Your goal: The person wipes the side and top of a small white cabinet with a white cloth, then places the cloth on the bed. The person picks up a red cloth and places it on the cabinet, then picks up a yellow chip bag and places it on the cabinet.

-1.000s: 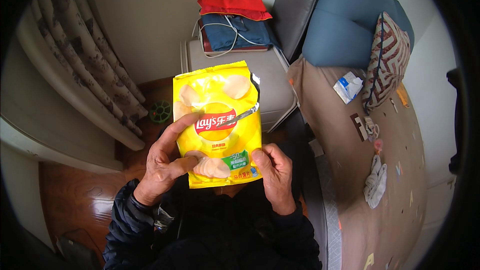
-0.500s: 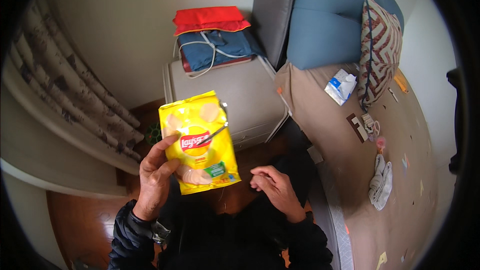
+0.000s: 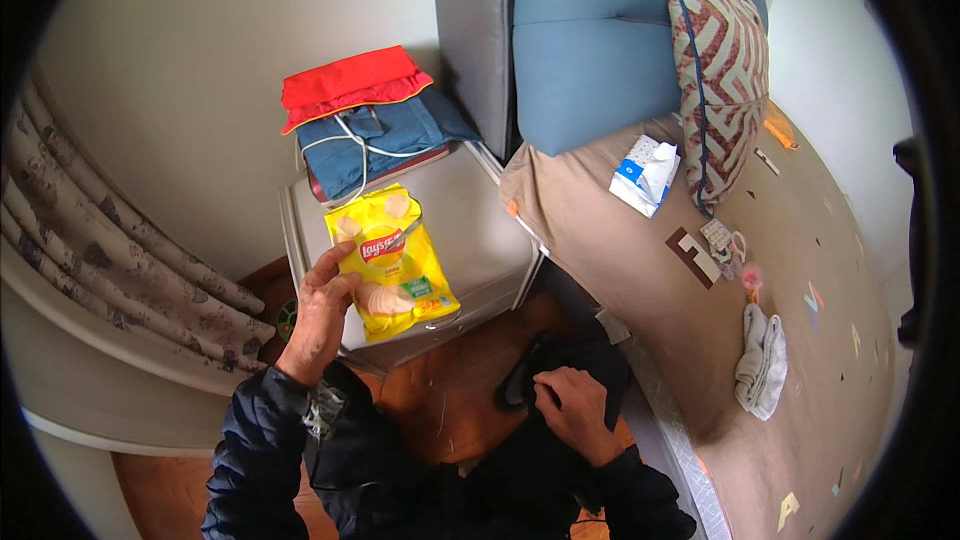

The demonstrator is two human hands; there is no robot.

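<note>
My left hand [image 3: 322,312] grips a yellow bag of potato chips [image 3: 400,285] by its left edge, thumb on the front and fingers behind it. The bag is upright, its printed front toward me, in front of the grey nightstand [image 3: 470,210]. Lower right, my right hand [image 3: 578,412] rests on my dark-trousered leg, its fingers loosely curled in and no object visible in them. The fingertips are partly hidden.
On the nightstand lie a folded red cloth [image 3: 355,85], blue fabric [image 3: 345,145] and a white cable. The bed [image 3: 640,250] at right holds a tissue pack [image 3: 645,175], a patterned pillow [image 3: 722,80], a grey-white cloth [image 3: 760,360] and small letter shapes. A flowered curtain [image 3: 120,250] hangs at left.
The chip bag in my left hand has moved farther from me, toward the nightstand. My right hand has dropped lower onto my leg. The view has shifted as well.
</note>
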